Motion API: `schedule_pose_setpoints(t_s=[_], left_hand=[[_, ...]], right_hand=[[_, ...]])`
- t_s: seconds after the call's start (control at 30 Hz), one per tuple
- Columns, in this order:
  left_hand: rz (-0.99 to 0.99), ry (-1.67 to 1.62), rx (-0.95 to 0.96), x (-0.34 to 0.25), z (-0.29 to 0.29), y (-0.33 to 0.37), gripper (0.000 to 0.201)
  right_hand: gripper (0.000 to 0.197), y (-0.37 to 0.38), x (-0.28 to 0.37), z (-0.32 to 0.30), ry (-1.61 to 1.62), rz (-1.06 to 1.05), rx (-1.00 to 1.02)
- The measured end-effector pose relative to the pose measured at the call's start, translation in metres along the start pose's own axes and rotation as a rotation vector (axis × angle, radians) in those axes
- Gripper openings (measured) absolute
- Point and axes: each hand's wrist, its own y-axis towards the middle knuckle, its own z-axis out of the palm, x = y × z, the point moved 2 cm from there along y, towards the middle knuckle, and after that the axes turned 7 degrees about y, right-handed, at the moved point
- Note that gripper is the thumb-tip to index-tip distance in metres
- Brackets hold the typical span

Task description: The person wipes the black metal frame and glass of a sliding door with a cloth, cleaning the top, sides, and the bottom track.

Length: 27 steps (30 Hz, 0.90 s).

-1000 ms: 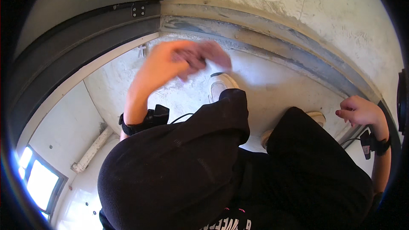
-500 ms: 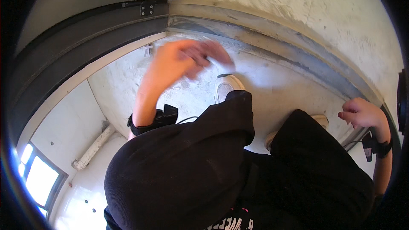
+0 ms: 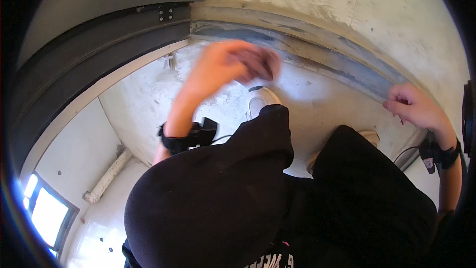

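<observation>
My left hand (image 3: pixel 230 67) hangs over the pale, stained floor (image 3: pixel 307 99), in front of the ledge where the wall meets it. Its fingers bend forward and look shaded, but motion smears them, so whether they hold anything is unclear. At the right, my right hand (image 3: pixel 414 106) is raised beside the stepped ledge (image 3: pixel 337 62), fingers curled in loosely. I see nothing in it. Each wrist wears a black strap with a small black device; the left device (image 3: pixel 203 131) has a cable running from it.
A dark metal frame (image 3: pixel 99 49) with a bolted plate crosses the upper left. My knees in black trousers (image 3: pixel 218 193) and a light shoe (image 3: pixel 260 100) fill the lower middle. A whitish pipe (image 3: pixel 106 176) and a bright window (image 3: pixel 49 213) lie at the lower left.
My left hand has moved a little to the right, still blurred. My right hand has risen and shifted slightly left, toward the ledge. The view has shifted slightly.
</observation>
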Motion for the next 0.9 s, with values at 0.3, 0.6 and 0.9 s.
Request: schedule_pose_setpoints(t_s=[0.3, 0.6, 0.9], left_hand=[[0.377, 0.585, -0.241, 0.033, 0.042, 0.039, 0.028], [-0.063, 0.088, -0.363, 0.044, -0.04, 0.005, 0.027], [0.503, 0.12, 0.29, 0.01, 0.096, 0.024, 0.047]], right_hand=[[0.033, 0.001, 0.009, 0.003, 0.015, 0.006, 0.064], [0.031, 0.004, -0.006, -0.005, 0.133, 0.001, -0.01], [0.032, 0.002, 0.003, 0.0, 0.071, -0.038, 0.03]])
